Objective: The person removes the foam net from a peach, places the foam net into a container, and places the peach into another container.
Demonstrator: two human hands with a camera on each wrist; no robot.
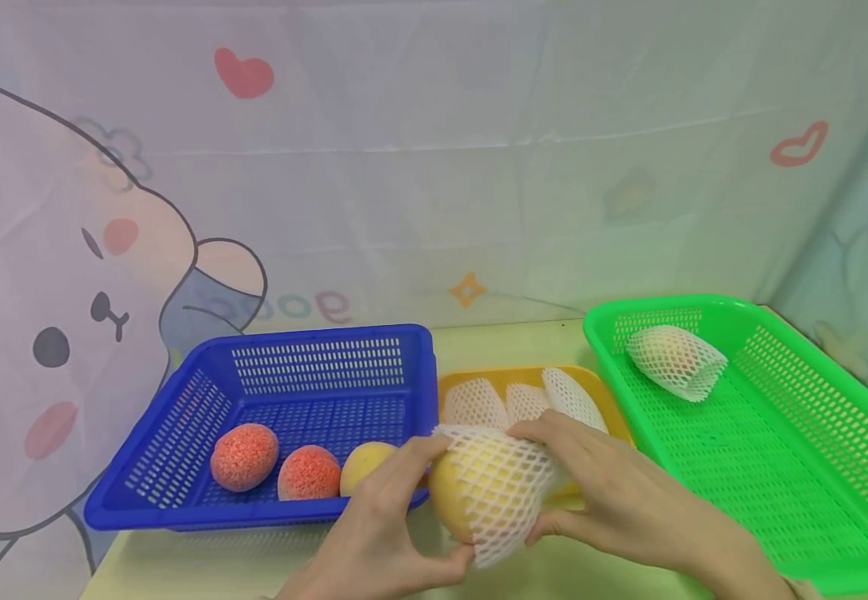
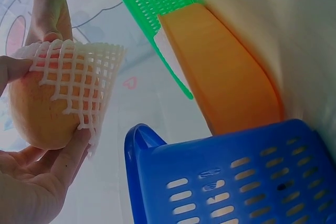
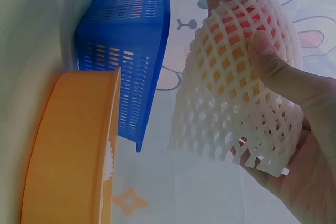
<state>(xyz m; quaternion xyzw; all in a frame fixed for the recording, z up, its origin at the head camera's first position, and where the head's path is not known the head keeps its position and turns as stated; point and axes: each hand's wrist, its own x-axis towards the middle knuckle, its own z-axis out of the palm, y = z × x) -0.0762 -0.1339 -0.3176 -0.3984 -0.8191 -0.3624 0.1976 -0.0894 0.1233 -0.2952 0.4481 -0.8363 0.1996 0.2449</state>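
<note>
Over the table in front of the baskets, both hands hold a round yellow, red-blushed fruit (image 1: 446, 500) partly inside a white foam net sleeve (image 1: 499, 479). My left hand (image 1: 383, 525) grips the fruit from the left, thumb below and fingers above, around its bare end. On the other side my right hand (image 1: 617, 492) pinches the net around the fruit. In the left wrist view the fruit's bare lower part (image 2: 39, 111) shows beneath the net's edge. The loose end of the net (image 3: 210, 129) hangs past the fruit in the right wrist view.
At left, a blue basket (image 1: 141, 496) holds two red fruits (image 1: 244, 457) and a yellow one (image 1: 368, 463). Behind the hands, several foam nets (image 1: 474, 402) lie in an orange tray (image 1: 614, 408). The green basket (image 1: 764, 467) at right contains a netted fruit (image 1: 666, 354). A printed curtain hangs behind.
</note>
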